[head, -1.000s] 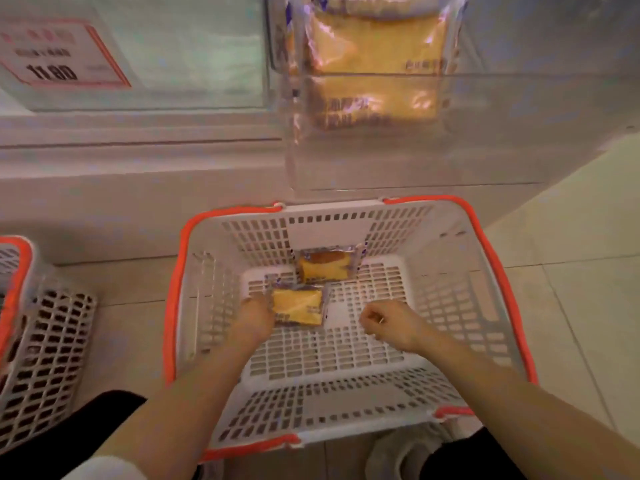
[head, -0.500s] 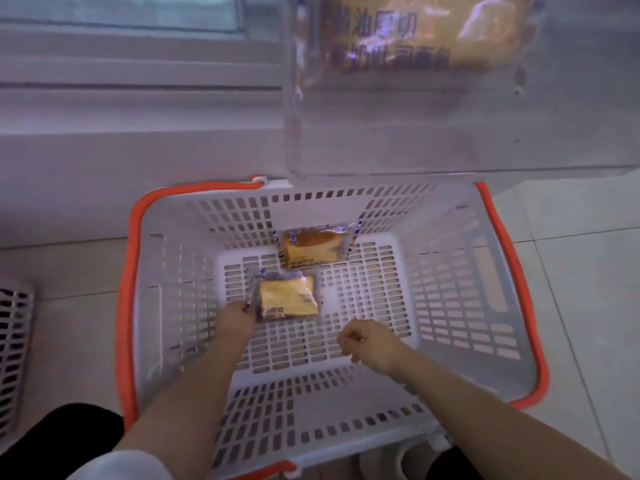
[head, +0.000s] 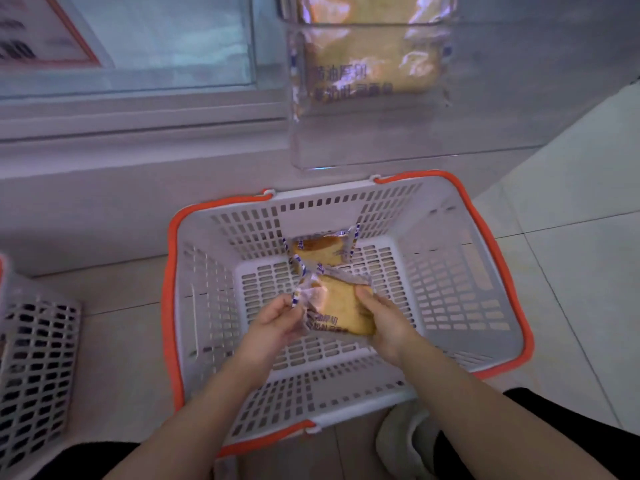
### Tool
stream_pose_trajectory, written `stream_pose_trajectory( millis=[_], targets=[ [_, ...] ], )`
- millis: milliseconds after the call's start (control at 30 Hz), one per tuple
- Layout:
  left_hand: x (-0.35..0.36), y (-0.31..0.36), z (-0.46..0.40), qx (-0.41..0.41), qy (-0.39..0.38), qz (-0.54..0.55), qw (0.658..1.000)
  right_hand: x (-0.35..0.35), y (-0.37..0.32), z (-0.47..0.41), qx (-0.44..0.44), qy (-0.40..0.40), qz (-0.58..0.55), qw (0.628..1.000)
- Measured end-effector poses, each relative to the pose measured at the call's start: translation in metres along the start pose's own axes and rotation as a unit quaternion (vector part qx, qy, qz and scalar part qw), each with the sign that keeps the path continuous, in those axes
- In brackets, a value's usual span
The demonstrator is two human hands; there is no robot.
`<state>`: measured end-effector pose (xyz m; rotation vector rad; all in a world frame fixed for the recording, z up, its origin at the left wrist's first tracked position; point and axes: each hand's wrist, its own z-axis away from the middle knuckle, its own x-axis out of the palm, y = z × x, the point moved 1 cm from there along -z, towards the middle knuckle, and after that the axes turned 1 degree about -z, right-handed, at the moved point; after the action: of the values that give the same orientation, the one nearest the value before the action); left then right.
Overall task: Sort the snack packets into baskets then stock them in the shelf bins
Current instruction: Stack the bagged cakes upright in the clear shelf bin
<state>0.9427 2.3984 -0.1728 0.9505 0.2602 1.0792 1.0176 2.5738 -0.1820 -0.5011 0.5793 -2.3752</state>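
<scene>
Inside the white basket (head: 450,271), our left hand (head: 273,320) and right hand (head: 384,323) pinch opposite edges of one bread packet (head: 339,306), a second packet (head: 322,249) lying beyond it.

The near bread packet (head: 337,311), lying flat on the basket (head: 460,289) floor a second ago, is now lifted and tilted. The right hand (head: 382,322), earlier apart at 3 o'clock, now grips its edge; the left hand (head: 277,322) pinches its 9 o'clock corner.
</scene>
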Motion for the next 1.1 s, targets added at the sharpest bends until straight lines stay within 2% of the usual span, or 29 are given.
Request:
stream_pose_trajectory(
  millis=[100, 200, 300, 500, 633, 800, 933, 1033, 1100],
  targets=[
    [-0.003, 0.022, 0.014, 0.033, 0.031, -0.051, 0.998, 0.000, -0.009, 0.017, -0.055, -0.057, -0.002, 0.997],
    [-0.002, 0.045, 0.027, 0.096, 0.049, -0.108, 0.988, 0.003, -0.024, 0.043, -0.144, -0.076, 0.053, 0.985],
    [0.007, 0.063, 0.038, 0.143, 0.053, -0.112, 0.982, 0.005, -0.040, 0.071, -0.199, -0.098, 0.099, 0.970],
    [0.030, 0.087, 0.063, 0.230, 0.051, -0.116, 0.965, 0.008, -0.065, 0.114, -0.281, -0.059, 0.066, 0.956],
    [0.046, 0.101, 0.078, 0.237, 0.056, -0.088, 0.966, 0.009, -0.072, 0.140, -0.313, -0.063, 0.071, 0.945],
    [0.061, 0.123, 0.094, 0.204, 0.051, 0.024, 0.977, 0.008, -0.086, 0.172, -0.283, -0.208, -0.090, 0.932],
    [0.068, 0.144, 0.108, 0.226, 0.022, 0.100, 0.969, 0.003, -0.100, 0.195, -0.293, -0.256, -0.088, 0.917],
    [0.065, 0.160, 0.117, 0.239, 0.005, 0.106, 0.965, -0.003, -0.113, 0.205, -0.315, -0.247, -0.046, 0.915],
    [0.064, 0.170, 0.121, 0.255, -0.001, 0.123, 0.959, -0.004, -0.121, 0.206, -0.344, -0.207, -0.052, 0.914]
  ],
)
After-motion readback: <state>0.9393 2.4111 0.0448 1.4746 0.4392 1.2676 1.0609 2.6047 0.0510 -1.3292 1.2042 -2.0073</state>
